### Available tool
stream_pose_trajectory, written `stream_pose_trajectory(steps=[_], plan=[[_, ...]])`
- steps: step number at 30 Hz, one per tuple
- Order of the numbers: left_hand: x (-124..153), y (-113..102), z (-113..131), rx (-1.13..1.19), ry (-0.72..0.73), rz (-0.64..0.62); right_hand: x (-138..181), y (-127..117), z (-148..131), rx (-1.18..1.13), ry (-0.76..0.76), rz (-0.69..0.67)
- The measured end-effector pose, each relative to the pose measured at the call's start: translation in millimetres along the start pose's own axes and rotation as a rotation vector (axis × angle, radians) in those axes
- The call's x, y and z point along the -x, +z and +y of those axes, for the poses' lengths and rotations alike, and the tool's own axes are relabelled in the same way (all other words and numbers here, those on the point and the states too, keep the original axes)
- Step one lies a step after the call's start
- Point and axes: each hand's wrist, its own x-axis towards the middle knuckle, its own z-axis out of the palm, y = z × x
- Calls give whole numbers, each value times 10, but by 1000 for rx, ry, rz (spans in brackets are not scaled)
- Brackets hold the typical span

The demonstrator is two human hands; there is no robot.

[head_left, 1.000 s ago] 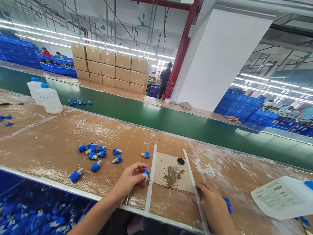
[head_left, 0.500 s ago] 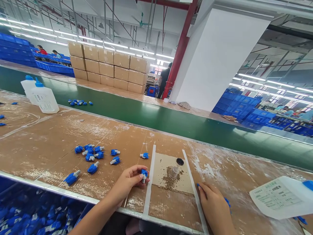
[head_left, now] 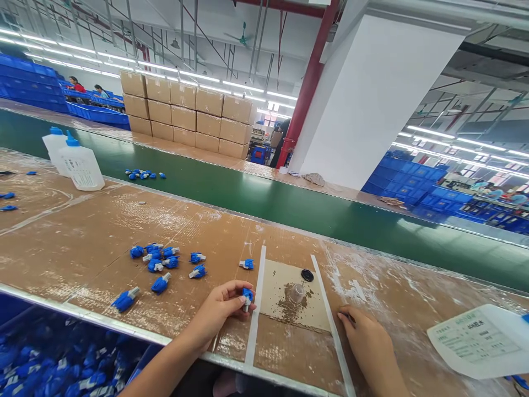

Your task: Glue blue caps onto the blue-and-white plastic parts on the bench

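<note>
We saw a smooth, glossy green belt (head_left: 264, 190) running slantwise across the middle of the frame. Below it lay our table (head_left: 91, 237), brown and shiny, scuffed with whitish smears and edged in pale metal. In the upper right stood a flat-sided white pillar (head_left: 372, 105); left of it, square cardboard boxes (head_left: 184, 105) were stacked three high. A blue bin (head_left: 151, 355) at lower left held a jumbled heap of blue-and-white pieces. Translucent bottles with printed labels stood at left (head_left: 86, 168) and lay tilted at lower right (head_left: 475, 342).

Right of centre, between two straight white strips (head_left: 256, 309), was a beige card (head_left: 285, 270), wet and speckled dark around a small clear cup (head_left: 297, 293). Near the cup lay a ridged black disc (head_left: 307, 275).

Our right hand (head_left: 366, 333) rested right of the card, thumb and forefinger near each other; we could not tell whether it gripped anything. Our left hand (head_left: 225, 306), just left of the card, was pinched on a part (head_left: 248, 296), blue above and white below. Its white end pointed towards the bottom edge, its long axis nearly upright in the frame.
</note>
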Motion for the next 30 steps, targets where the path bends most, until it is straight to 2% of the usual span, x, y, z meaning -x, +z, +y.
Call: stream_pose_trajectory(steps=[6,12,16,22,26,30], plan=[[1,0,-9,4,-9,-6,-80,2,134,-111,-23,-62],[-5,-7,-11,19,-7,-8,-117,-56,149,-240,-14,-53],[-4,-4,-12,10,-7,-1,-74,-113,-94,-380,-39,-40],[-5,-2,-13,24,7,8,-104,-88,-644,-572,-188,-10],[-15,-20,-30,50,25,-11,-168,-81,-768,-681,-175,-26],[-16,-15,-51,70,53,-54,-68,-49,-813,-866,-124,-96]])
